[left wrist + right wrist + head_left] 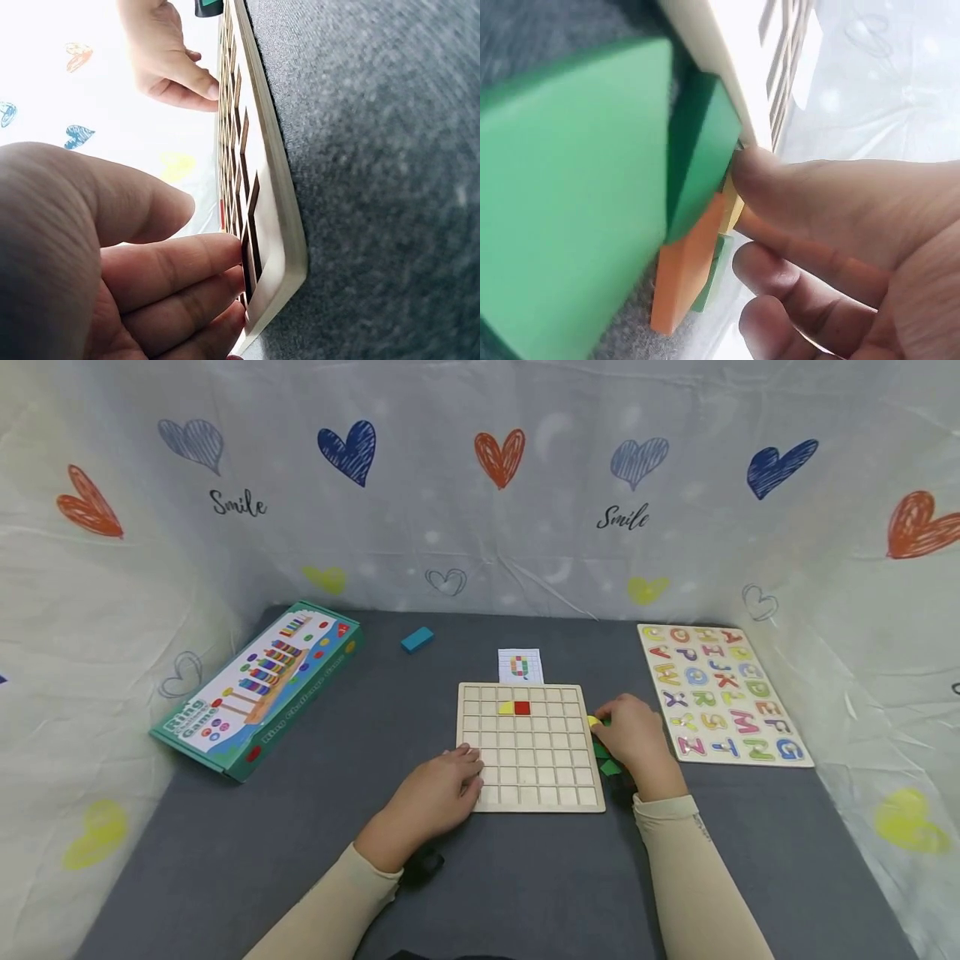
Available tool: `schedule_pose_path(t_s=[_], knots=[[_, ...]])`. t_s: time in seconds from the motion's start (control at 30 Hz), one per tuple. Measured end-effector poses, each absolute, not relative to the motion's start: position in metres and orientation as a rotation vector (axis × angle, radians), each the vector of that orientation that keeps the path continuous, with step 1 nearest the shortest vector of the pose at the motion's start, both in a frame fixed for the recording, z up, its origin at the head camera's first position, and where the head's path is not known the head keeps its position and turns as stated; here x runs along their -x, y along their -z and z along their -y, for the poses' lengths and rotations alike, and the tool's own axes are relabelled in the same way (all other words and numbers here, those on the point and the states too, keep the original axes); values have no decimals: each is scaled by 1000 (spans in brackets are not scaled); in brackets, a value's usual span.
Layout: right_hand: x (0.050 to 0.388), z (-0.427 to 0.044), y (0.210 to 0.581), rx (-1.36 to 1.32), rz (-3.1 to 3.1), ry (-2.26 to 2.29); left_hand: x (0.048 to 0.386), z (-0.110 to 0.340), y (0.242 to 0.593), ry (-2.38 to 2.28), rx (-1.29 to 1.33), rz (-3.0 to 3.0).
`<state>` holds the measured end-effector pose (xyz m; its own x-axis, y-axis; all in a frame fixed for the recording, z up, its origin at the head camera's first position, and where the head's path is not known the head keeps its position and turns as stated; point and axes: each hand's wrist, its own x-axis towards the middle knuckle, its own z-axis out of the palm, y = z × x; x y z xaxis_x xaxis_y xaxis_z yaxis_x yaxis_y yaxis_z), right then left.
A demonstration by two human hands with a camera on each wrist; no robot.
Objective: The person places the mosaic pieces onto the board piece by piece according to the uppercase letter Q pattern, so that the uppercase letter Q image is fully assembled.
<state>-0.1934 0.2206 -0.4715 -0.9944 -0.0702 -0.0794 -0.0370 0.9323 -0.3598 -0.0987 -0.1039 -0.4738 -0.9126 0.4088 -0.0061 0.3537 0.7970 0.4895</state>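
A wooden grid board point(536, 756) lies in front of me, with a yellow tile point(506, 708) and a red tile point(522, 708) side by side near its top. My left hand point(438, 789) rests its fingertips on the board's left edge, fingers fairly straight. Beyond the right edge, my right hand point(637, 739) pinches a yellow block point(733, 206) between thumb and index finger. Around it lie green blocks point(701, 157) and an orange block point(690, 270), partly hidden by one another. A small card point(519, 666) with a coloured grid drawing touches the board's top edge.
A green toy box point(258, 689) lies at the left. One blue block point(417, 639) sits near the back. To the right is an alphabet puzzle board point(723, 693). A printed curtain point(450, 527) hangs behind and along both sides of the grey table point(517, 885).
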Motion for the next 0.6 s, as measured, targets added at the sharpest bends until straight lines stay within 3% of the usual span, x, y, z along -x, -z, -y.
schedule_pose_path(t_s=[0.6], knots=[[193,-224,458,-5,-2890,829,99,106,476,-750,-626,-2871]])
